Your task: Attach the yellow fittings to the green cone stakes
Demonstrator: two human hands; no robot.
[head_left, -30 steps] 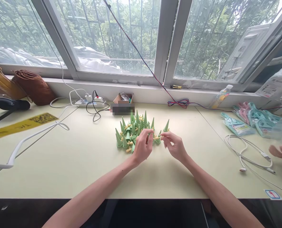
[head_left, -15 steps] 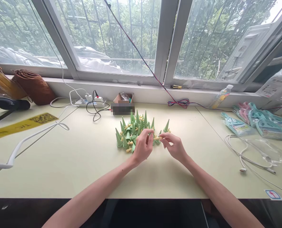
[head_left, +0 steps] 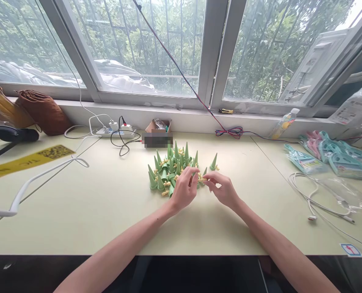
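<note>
A cluster of small green cones (head_left: 171, 171) with yellow fittings stands on the pale table (head_left: 113, 211), most of them upright. My left hand (head_left: 184, 189) is curled at the cluster's near right edge, fingertips pinching a green piece. My right hand (head_left: 223, 188) is beside it, thumb and fingers pinched on a small yellow part (head_left: 202, 178) between the two hands. One cone (head_left: 213, 162) stands alone just behind my right hand.
Power strip and cables (head_left: 116, 131) and a small open box (head_left: 159, 131) lie near the window sill. A brown bag (head_left: 44, 110) and yellow tape (head_left: 25, 162) sit left. White cable (head_left: 318, 195), packaged clips (head_left: 330, 154), a clear bag (head_left: 345, 195) and a bottle (head_left: 283, 124) lie right.
My hands have drawn slightly closer together at the yellow part. At the right edge another person's hand has gone from view, leaving a clear plastic bag lying there.
</note>
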